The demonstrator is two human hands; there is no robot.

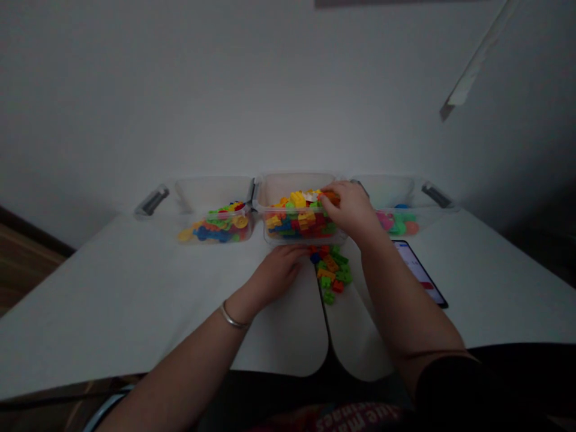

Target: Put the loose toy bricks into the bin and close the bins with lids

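Observation:
Over the middle clear bin (306, 240), my right hand (353, 210) has its thumb and fingers closed around an orange toy brick (332, 197). Mixed toy bricks (297, 200) in yellow, red, green and blue heap up inside that bin. My left hand (281, 270) lies on the table just in front of the bin, fingers stretched towards a small pile of loose bricks (332, 264). Its fingertips are close to the red and blue pieces at the pile's left edge; whether they touch is unclear.
A left clear bin (211, 192) holds colourful plastic pieces (220, 228). The right clear bin (387, 186), partly behind my right arm, contains pink, green and orange pieces (400, 223). A phone (420, 273) lies right of my forearm. A seam (324, 312) splits the white table (148, 300).

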